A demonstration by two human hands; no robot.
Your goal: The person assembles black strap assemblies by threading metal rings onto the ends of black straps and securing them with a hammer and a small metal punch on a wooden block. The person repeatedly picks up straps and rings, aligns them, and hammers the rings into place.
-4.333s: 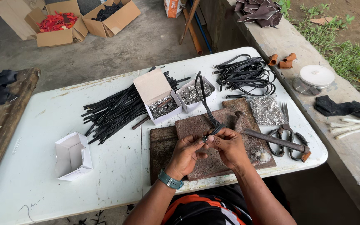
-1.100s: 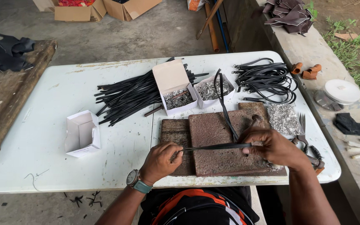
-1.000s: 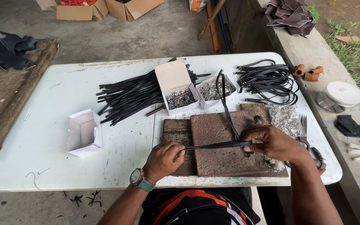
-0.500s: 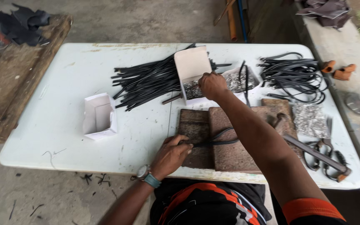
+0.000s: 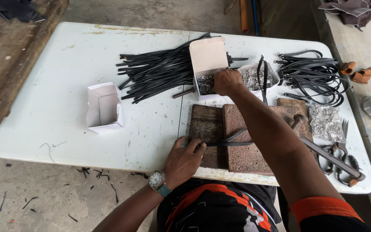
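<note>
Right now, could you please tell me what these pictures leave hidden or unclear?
- Right hand fingertips: head view, curled down into the open box of small metal pieces; any grip is hidden.
- Black strap: its near end lies under the left hand, its far end behind the forearm.
- Hammer: partly behind the arm.

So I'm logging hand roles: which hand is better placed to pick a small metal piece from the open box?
Right hand: it is already at the open box; the left hand presses the strap.
</note>
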